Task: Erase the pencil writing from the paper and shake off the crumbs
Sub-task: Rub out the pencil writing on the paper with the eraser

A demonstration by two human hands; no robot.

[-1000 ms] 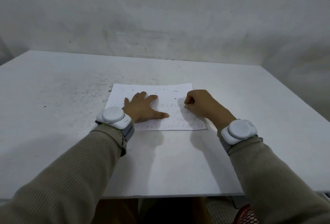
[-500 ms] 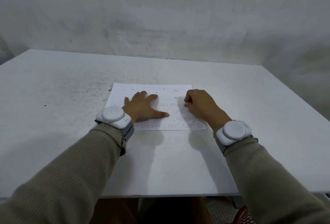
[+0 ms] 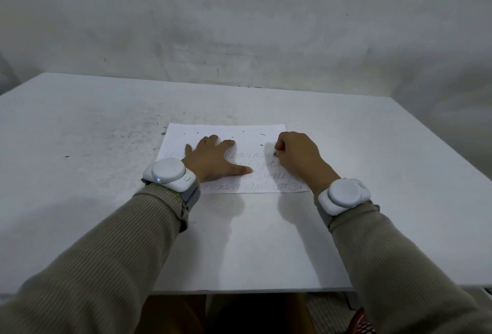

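A white sheet of paper (image 3: 226, 131) lies flat on the white table (image 3: 106, 126), with faint pencil lines across its lower half and several dark crumbs (image 3: 262, 134) on its upper part. My left hand (image 3: 213, 159) presses flat on the paper's left half, fingers spread. My right hand (image 3: 296, 155) is curled over the right part of the sheet and pinches a small eraser (image 3: 275, 153), of which only a dark tip shows, against the top written line.
A grey wall (image 3: 239, 27) rises right behind the table's far edge. Dark smudges (image 3: 127, 142) mark the tabletop left of the paper. A red chair part (image 3: 364, 324) shows below the table's near edge at the lower right.
My right hand has shifted a little to the left and back across the top written line. My left hand and the paper have stayed in place.
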